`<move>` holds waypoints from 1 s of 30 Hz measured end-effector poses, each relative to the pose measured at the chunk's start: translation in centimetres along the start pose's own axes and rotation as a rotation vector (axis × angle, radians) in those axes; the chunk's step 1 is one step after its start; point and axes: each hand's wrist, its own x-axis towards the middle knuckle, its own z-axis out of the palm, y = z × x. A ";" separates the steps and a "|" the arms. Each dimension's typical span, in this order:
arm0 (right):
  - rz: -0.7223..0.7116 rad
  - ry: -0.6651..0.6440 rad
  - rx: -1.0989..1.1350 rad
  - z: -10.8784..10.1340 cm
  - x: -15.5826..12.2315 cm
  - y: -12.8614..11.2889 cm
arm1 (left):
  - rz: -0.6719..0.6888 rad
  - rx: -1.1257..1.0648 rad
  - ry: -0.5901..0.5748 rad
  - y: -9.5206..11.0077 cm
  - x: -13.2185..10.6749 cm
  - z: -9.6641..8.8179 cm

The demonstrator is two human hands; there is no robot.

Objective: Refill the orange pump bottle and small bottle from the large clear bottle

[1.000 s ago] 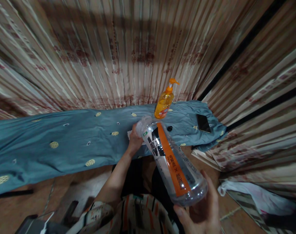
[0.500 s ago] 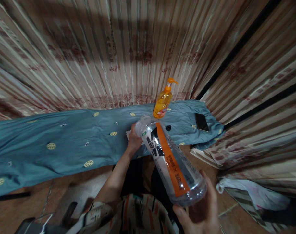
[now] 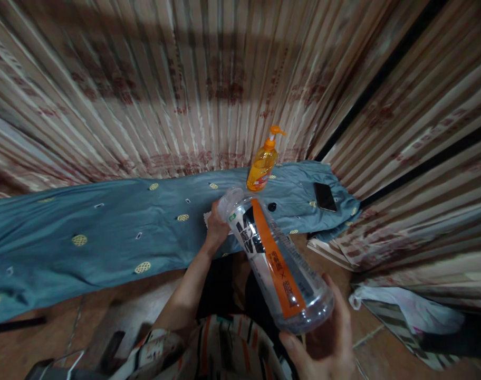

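A large clear plastic bottle (image 3: 282, 264) with an orange, white and black label lies slantwise across the middle of the view, its neck up and to the left. My left hand (image 3: 218, 224) is closed at the neck, its fingers mostly hidden behind the plastic. Around the base at the lower right curls my right hand (image 3: 323, 345), with the thumb on the near side. A white piece with a scalloped edge (image 3: 206, 217) peeks out beside my left hand; most of it is covered. Just beyond the neck stands an orange pump bottle (image 3: 261, 168) of yellow liquid.
A small black object (image 3: 272, 207) and a dark phone (image 3: 325, 197) lie on the blue pineapple-print cloth (image 3: 117, 227). Striped curtains (image 3: 153, 95) hang behind and to the right, with dark poles. A white plastic bag (image 3: 414, 309) rests at the lower right.
The whole view has shifted slightly. Both hands keep the same hold on the bottle, which stays at nearly the same tilt.
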 end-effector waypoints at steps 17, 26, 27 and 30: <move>0.002 0.002 0.076 0.4 -0.2 -0.4 | -0.052 -0.009 -0.007 1.1 0.0 -0.2; -0.028 -0.017 0.006 0.2 0.1 -0.7 | -0.061 0.024 -0.028 1.5 -0.1 -0.3; -0.023 -0.012 0.011 0.3 0.1 -0.9 | -0.058 0.026 -0.031 1.5 -0.1 -0.3; -0.024 0.006 0.030 0.4 0.1 -1.1 | -0.050 0.025 -0.017 1.2 -0.1 -0.2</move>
